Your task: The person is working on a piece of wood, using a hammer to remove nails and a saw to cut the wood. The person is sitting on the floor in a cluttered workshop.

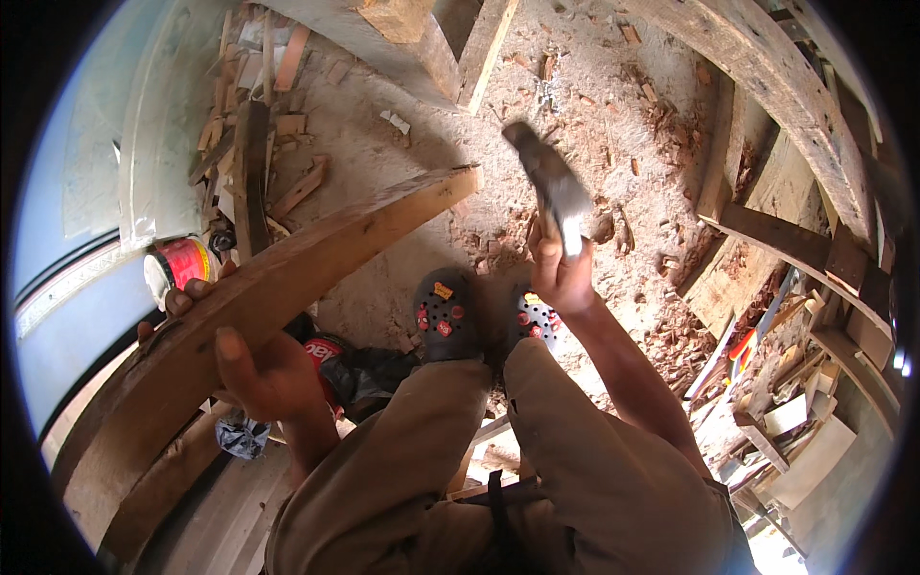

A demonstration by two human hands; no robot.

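Note:
My left hand (pixel 268 379) is closed around a long wooden beam (pixel 326 249), thumb on the near side and fingers over the far side. The beam runs from the lower left up to the middle, its far end raised over the floor. In my right hand (pixel 561 275) is a hammer (pixel 556 182), gripped by the handle. Its dark metal head is up, smeared by motion, to the right of the beam's far end and apart from it. My grip hides most of the handle.
Wood scraps (pixel 254 125) are piled at the far left, near a red-labelled can (pixel 179 264). A wooden frame (pixel 805 105) curves along the right, with a red-and-yellow-handled tool (pixel 743 350) and offcuts below. Wood chips litter the floor (pixel 594 105). My clogs (pixel 443 311) stand below the beam.

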